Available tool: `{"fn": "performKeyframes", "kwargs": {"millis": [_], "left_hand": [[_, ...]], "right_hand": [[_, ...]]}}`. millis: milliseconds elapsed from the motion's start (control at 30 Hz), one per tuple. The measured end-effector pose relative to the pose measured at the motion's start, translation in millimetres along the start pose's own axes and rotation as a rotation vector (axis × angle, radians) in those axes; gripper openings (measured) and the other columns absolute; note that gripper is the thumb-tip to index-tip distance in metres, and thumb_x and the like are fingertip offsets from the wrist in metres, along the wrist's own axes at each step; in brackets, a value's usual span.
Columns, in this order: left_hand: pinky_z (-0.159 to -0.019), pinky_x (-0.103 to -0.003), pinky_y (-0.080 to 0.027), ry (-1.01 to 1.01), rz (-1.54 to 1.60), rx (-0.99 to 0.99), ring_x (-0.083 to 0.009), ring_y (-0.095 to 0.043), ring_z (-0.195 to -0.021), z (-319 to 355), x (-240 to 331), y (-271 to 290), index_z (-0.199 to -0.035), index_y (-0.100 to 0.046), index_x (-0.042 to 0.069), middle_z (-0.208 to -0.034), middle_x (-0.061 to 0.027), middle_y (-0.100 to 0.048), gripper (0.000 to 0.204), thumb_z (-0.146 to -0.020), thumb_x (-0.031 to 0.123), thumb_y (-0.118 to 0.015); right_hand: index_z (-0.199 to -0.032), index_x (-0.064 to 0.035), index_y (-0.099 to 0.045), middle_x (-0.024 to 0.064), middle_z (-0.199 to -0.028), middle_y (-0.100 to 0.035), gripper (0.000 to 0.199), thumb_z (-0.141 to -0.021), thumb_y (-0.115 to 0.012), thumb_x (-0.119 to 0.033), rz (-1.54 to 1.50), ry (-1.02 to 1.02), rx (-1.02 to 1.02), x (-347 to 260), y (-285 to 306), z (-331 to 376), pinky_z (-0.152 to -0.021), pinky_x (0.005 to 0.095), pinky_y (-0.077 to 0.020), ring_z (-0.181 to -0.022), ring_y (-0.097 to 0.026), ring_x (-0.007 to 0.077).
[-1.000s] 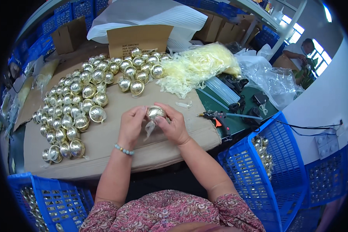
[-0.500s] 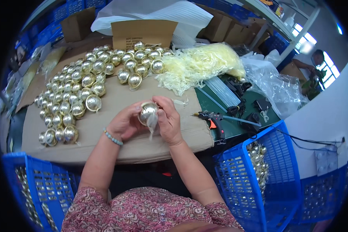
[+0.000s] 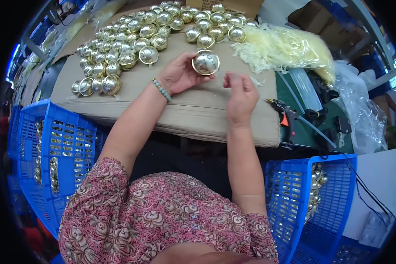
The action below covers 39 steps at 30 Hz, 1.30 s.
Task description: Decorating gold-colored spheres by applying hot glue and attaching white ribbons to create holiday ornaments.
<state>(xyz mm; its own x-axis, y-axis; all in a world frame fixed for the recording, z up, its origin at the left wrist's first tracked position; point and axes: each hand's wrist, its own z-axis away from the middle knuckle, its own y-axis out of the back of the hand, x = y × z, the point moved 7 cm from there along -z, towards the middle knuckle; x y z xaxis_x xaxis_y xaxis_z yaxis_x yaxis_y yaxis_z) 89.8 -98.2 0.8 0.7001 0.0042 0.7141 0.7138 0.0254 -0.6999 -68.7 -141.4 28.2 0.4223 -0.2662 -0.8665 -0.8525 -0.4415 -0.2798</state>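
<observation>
My left hand [image 3: 182,75] holds a shiny pale-gold bauble [image 3: 206,63] with a raised rim around it, gripped by fingers and thumb over the cardboard-covered table. To its right, apart from the bauble, my right hand [image 3: 242,94] is closed, with fingers curled in and the thumb against them. Whatever it may hold is hidden. Many similar gold baubles [image 3: 148,55] stand in rows beyond my left hand. A pile of pale-yellow plastic strips [image 3: 259,48] lies beyond my right hand, spilling from a clear bag [image 3: 306,46].
A glue gun [image 3: 286,119] lies on the green tabletop at the right, near clear glue sticks [image 3: 306,90] and cables. Blue crates [image 3: 53,108] with baubles inside stand at both sides of me. Crumpled clear plastic [image 3: 361,105] hangs over the table's right edge.
My right hand has let go of the bauble and moved away to the right. My left hand keeps it, now farther up the table. The view has shifted, so the table appears higher.
</observation>
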Motion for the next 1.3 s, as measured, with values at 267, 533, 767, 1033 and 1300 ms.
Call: {"fn": "performKeyframes", "kwargs": {"millis": [267,533,767,1033,1300], "left_hand": [[-0.064,-0.029,-0.05,0.113,0.06,-0.095,-0.0194,-0.059,-0.078,8,-16,-22,-0.115,-0.054,0.007,-0.1,-0.0116,-0.063,0.045,-0.095,0.045,-0.039],[-0.069,-0.031,-0.05,0.063,-0.021,0.011,-0.0168,-0.06,-0.087,15,-17,-13,-0.11,-0.057,0.009,-0.098,-0.0068,-0.063,0.041,-0.093,0.045,-0.046],[-0.071,-0.032,-0.051,0.121,-0.051,-0.02,-0.0177,-0.062,-0.081,20,-15,-20,-0.11,-0.058,0.008,-0.093,-0.0084,-0.065,0.038,-0.093,0.04,-0.048],[-0.07,-0.032,-0.052,0.128,-0.111,-0.154,-0.0201,-0.063,-0.082,19,-20,-26,-0.111,-0.059,0.007,-0.094,-0.0079,-0.065,0.034,-0.091,0.034,-0.052],[-0.086,-0.041,-0.048,0.199,-0.143,-0.182,-0.023,-0.062,-0.094,26,-27,-38,-0.129,-0.046,0.004,-0.104,-0.0118,-0.063,0.046,-0.088,0.025,-0.051]], "right_hand": [[-0.099,0.0018,-0.065,0.0062,-0.098,-0.06,0.02,-0.086,-0.063,-0.012,-0.035,0.032,-0.012,-6,-10,-2,-0.078,0.0254,-0.044,-0.088,-0.054,0.0132],[-0.096,0.0008,-0.062,0.0074,-0.102,-0.058,0.018,-0.08,-0.067,-0.005,0.176,0.263,-0.265,-29,-32,12,-0.088,0.0292,-0.0409,-0.096,-0.053,0.0164],[-0.111,0.0025,-0.059,0.0073,-0.104,-0.058,0.034,-0.088,-0.06,-0.022,0.01,-0.09,-0.144,-9,-11,4,-0.087,0.0291,-0.0413,-0.1,-0.053,0.0154],[-0.095,0.0016,-0.063,0.0062,-0.095,-0.062,0.013,-0.083,-0.063,-0.002,0.04,0.003,-0.166,-6,-20,2,-0.08,0.0246,-0.0447,-0.087,-0.056,0.0133],[-0.096,0.0012,-0.056,0.0072,-0.087,-0.062,0.016,-0.082,-0.064,0.001,-0.244,-0.08,-0.054,-6,-14,-3,-0.075,0.0245,-0.0484,-0.08,-0.059,0.0128]]}}
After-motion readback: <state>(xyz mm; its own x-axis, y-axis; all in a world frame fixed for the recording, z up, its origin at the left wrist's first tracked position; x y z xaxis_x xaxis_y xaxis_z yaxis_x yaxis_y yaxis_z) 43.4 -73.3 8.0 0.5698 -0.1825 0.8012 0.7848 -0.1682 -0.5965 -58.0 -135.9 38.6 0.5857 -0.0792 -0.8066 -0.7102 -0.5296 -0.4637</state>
